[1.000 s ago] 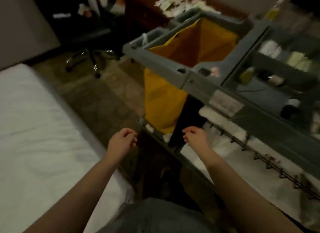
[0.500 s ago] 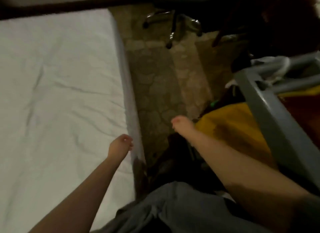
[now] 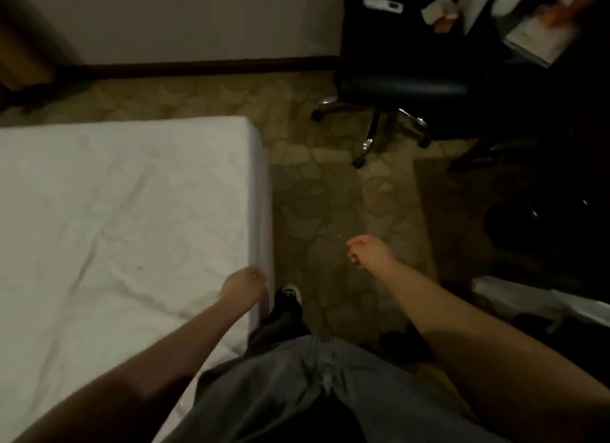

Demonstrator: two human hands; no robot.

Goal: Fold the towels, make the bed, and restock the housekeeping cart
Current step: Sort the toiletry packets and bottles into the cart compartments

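Note:
The bed fills the left side, covered by a wrinkled white sheet with its far right corner near the carpet. My left hand hangs over the bed's right edge, fingers loosely curled, holding nothing. My right hand is out over the carpet to the right of the bed, fingers relaxed and empty. Only a grey corner of the housekeeping cart shows at the right edge. No towels are in view.
A black office chair on a chrome wheeled base stands at the far right, beside a dark desk with papers and small items. Patterned carpet runs between bed and chair. A wall with a dark baseboard lies beyond.
My view has swung left, away from the cart and its yellow bag, to the bed's corner and the chair. Both hands stayed empty; the right hand moved out over the carpet.

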